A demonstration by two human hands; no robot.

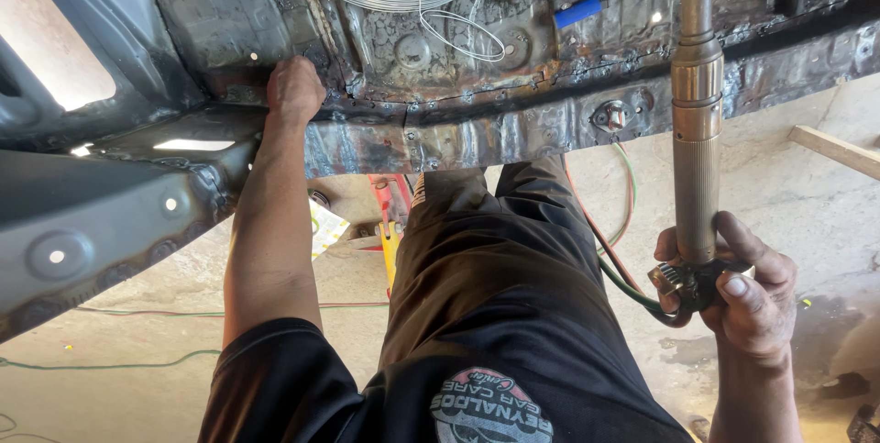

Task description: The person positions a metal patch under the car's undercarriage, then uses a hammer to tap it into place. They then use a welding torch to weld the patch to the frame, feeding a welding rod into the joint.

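The left hand [293,90] is pressing, fingers curled, against the rusted sheet-metal car body [477,127] at its lower seam. The right hand [747,292] is gripping the base of a brass gas torch [697,131], closed around its valve; the torch is pointing upward beside the body. Red and green hoses [623,269] are trailing from it toward the concrete floor [807,195].

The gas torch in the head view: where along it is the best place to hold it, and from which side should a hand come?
Best held on the ribbed brass handle, just above the valve block, coming in from the right. The torch stands upright with its tip toward the car floor, and the hoses trail off to the left at the bottom. The right hand now wraps the valve end, lower down.
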